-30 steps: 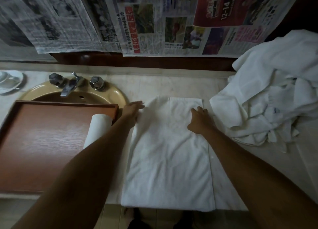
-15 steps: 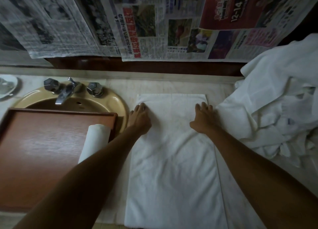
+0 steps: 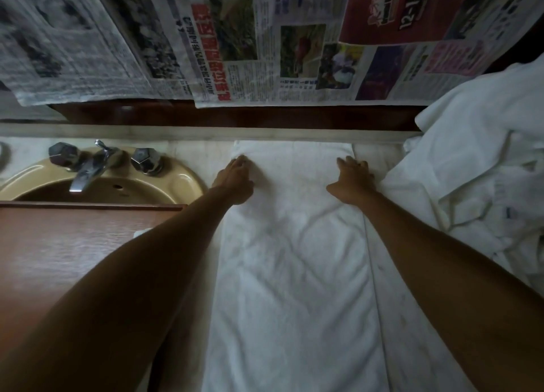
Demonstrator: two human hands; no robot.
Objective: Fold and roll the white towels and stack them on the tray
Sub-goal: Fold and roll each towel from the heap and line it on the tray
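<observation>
While both forearms are extending toward 12 o'clock, the left hand [image 3: 235, 181] is resting palm-down on the folded white towel [image 3: 291, 259] near its far left corner. Its fingers are lying close together and bending slightly at the tips against the cloth; whether they are pinching the edge cannot be told. The right hand [image 3: 351, 181] is pressing on the same towel near its far right corner, with fingers spreading slightly apart and the thumb pointing toward 9 o'clock, flat on the fabric.

The towel is lying as a long strip on the pale counter [image 3: 379, 153], running from 12 o'clock to 6 o'clock through the centre of the view, with shallow creases showing between the two wrists.

At 9 o'clock, the wooden tray [image 3: 59, 244] is sitting just beside the towel, its far rim lying over the near part of the yellow sink [image 3: 176, 182]. A small white piece of a rolled towel [image 3: 142, 232] is showing on the tray at the edge of the left forearm; the rest is hidden. The chrome faucet [image 3: 88, 167] is standing at 10 o'clock. At 3 o'clock, a pile of loose white towels [image 3: 471, 170] is touching the right hand's outer edge. Newspaper sheets [image 3: 265, 47] are hanging across the wall at 12 o'clock.
</observation>
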